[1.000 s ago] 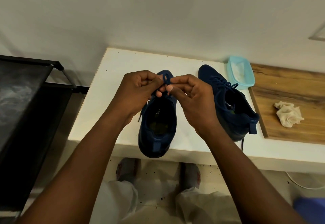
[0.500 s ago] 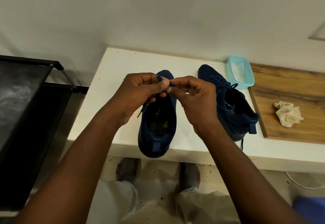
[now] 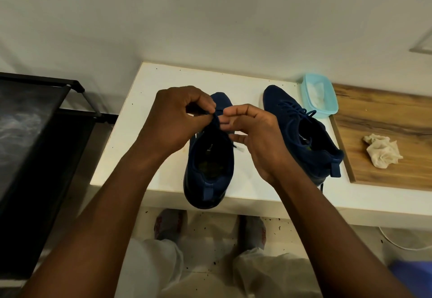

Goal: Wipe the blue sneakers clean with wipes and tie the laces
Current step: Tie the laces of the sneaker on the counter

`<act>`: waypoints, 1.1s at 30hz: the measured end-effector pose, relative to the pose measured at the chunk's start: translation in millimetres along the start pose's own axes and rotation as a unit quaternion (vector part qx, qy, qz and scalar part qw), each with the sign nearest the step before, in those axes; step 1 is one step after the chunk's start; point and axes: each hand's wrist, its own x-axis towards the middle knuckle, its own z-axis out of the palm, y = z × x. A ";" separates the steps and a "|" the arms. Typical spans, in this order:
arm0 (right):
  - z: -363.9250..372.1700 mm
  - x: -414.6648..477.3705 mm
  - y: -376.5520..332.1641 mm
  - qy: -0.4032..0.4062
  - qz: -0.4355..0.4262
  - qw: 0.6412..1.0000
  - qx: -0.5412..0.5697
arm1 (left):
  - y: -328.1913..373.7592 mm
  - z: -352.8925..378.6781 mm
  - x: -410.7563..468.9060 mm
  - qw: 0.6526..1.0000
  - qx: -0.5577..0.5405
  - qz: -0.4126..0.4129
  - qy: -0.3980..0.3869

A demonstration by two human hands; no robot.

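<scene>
I see the nearer blue sneaker (image 3: pixel 209 157) lying directly beneath the grip. Its long axis runs straight away from me, toe toward the wall and heel hanging just over the near edge of the white worktop (image 3: pixel 140 138). The left hand (image 3: pixel 177 120) keeps a narrow grip, thumb and forefinger pinched on a loop of dark lace (image 3: pixel 216 122) lifted above the tongue. The right hand (image 3: pixel 254 134) sits just beside that pinch, fingers loosely curled with their tips at the lace; from this angle I cannot tell whether it holds a strand. The second sneaker (image 3: pixel 304 134) stands right of the grip, toe away and angled slightly left. Beyond it is a pale blue tub (image 3: pixel 320 98), and farther right a crumpled wipe (image 3: pixel 383 150) lies on a wooden board (image 3: pixel 385 115).
</scene>
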 end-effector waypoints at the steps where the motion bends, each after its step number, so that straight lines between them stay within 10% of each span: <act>1: 0.6 -0.2 -0.1 -0.002 0.012 1.000 0.008 | -0.2 2.3 -0.4 0.999 0.012 0.030 0.014; 10: 0.8 -2.8 1.0 -0.016 0.029 0.998 -0.048 | 1.3 13.0 -4.5 0.996 0.034 0.033 0.074; 33: -3.1 4.2 11.1 0.117 0.073 0.987 -0.083 | -24.7 -52.5 -0.9 0.980 0.027 -0.139 -0.141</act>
